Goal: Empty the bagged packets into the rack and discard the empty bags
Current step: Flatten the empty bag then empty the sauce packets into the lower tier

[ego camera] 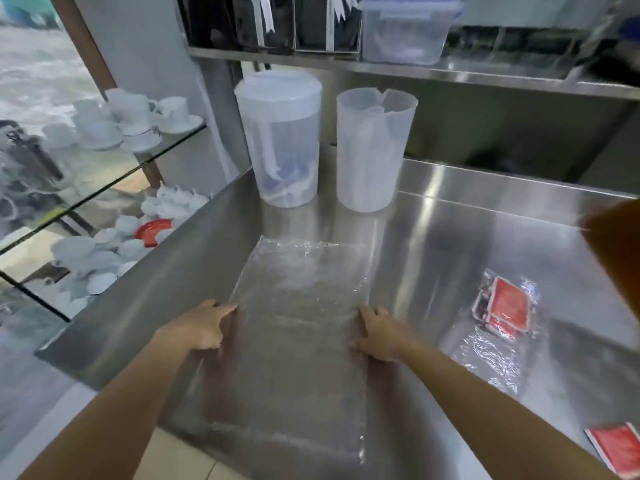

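Observation:
A large clear empty plastic bag (298, 317) lies flat on the steel counter (450, 237), its near end hanging over the front edge. My left hand (204, 323) presses on the bag's left edge and my right hand (381, 332) on its right edge, fingers curled at the plastic. To the right lies a second clear bag (491, 355) with a few red packets (505, 306) inside. One loose red packet (620, 448) rests at the counter's near right corner.
Two translucent plastic jugs (280, 140) (374, 150) stand at the back of the counter. A glass shelf unit with white cups and saucers (131, 123) is on the left. A lidded clear box (405, 29) sits on the upper steel shelf. A brown object (616, 244) intrudes at right.

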The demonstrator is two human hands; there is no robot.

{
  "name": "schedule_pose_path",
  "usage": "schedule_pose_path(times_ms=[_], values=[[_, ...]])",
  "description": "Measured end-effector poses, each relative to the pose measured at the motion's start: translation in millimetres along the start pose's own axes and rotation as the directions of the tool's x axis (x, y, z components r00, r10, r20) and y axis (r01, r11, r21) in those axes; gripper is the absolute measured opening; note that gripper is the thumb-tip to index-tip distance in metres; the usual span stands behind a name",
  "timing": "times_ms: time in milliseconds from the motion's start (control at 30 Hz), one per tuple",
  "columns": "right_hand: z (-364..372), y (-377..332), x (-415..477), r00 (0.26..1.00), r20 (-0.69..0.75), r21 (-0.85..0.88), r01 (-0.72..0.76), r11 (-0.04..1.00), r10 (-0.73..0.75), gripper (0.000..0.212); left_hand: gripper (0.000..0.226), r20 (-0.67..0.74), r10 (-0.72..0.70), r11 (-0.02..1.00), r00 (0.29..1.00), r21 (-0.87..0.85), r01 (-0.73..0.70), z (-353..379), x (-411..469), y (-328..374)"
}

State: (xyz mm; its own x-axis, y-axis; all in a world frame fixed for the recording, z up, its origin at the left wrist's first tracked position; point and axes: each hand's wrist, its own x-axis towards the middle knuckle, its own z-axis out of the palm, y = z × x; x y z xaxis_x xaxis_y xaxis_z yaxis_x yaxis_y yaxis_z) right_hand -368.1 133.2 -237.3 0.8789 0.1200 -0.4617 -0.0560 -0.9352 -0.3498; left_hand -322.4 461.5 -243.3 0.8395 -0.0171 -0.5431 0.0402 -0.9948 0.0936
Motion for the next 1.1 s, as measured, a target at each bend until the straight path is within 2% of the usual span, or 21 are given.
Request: schedule_pose_path(times_ms=[133,200,300,367,400,467,533,600,667,767,833,900,967,1033,1100], values=[[-21.8,5.7,-16.6,0.997,-0.076,-0.079,0.008,0.997,-0.014,0.042,0.052,-0.058,0.042,0.997,0.997,0.074,-0.038,-22.2,-4.0,18.1],[-35.5,11.3,-31.0,0.988,-0.155,-0.049,0.013,0.999,-0.021,0.037,0.05,-0.112,0.095,0.995,0.989,0.049,-0.09,-32.6,-6.1,45.4],[-46.4,31.3,-51.6,0.909,-0.414,0.002,-0.046,0.999,0.043,0.035,0.048,-0.257,0.205,0.977,0.944,0.001,-0.212,-36.1,-13.8,108.8],[-43.4,52.3,-63.2,0.815,-0.566,0.069,-0.102,0.992,0.123,0.039,0.047,-0.328,0.283,0.936,0.901,-0.112,-0.334,-26.5,-22.2,160.5],[-39.1,64.0,-68.8,0.786,-0.593,0.13,-0.124,0.984,0.177,0.045,0.048,-0.348,0.325,0.903,0.88,-0.161,-0.397,-18.7,-27.4,187.0],[-26.4,86.8,-80.4,0.766,-0.567,0.229,-0.206,0.952,0.302,0.062,0.048,-0.368,0.41,0.828,0.834,-0.232,-0.51,3.1,-39.7,238.0],[-9.4,106.2,-89.6,0.744,-0.524,0.269,-0.317,0.909,0.415,0.075,0.047,-0.343,0.457,0.763,0.821,-0.324,-0.56,29.4,-52.8,279.5],[9.2,120.1,-96.3,0.739,-0.473,0.311,-0.369,0.876,0.48,0.08,0.045,-0.288,0.472,0.735,0.833,-0.393,-0.552,57.7,-65.8,308.8],[24.9,128.7,-102.4,0.779,-0.403,0.33,-0.366,0.87,0.481,0.08,0.043,-0.279,0.475,0.729,0.835,-0.407,-0.551,81.5,-76.6,327.3],[37.7,136.6,-110.6,0.815,-0.392,0.29,-0.331,0.898,0.427,0.072,0.049,-0.33,0.379,0.736,0.864,-0.458,-0.498,95.7,-84.0,342.2],[40.0,139.5,-115.0,0.825,-0.408,0.255,-0.308,0.917,0.391,0.064,0.047,-0.266,0.31,0.706,0.913,-0.579,-0.409,92.7,-85.4,348.3],[38.9,141.9,-120.2,0.825,-0.452,0.221,-0.265,0.938,0.34,0.052,0.033,-0.15,0.262,0.578,0.953,-0.767,-0.28,85.1,-87.6,349.9],[35.7,144.9,-125.0,0.809,-0.518,0.178,-0.215,0.96,0.277,0.035,0.008,-0.032,0.255,0.446,0.966,-0.883,-0.147,80.3,-89.2,346.5],[32.0,146.6,-129.0,0.787,-0.558,0.201,-0.18,0.963,0.264,0.019,0.006,0.064,0.257,0.379,0.964,-0.925,-0.039,78.4,-91.8,342.0],[27.2,144.3,-131.9,0.755,-0.55,0.351,-0.179,0.919,0.357,0.013,0.011,0.089,0.251,0.326,0.964,-0.945,0.003,76.8,-94.7,339.7]])
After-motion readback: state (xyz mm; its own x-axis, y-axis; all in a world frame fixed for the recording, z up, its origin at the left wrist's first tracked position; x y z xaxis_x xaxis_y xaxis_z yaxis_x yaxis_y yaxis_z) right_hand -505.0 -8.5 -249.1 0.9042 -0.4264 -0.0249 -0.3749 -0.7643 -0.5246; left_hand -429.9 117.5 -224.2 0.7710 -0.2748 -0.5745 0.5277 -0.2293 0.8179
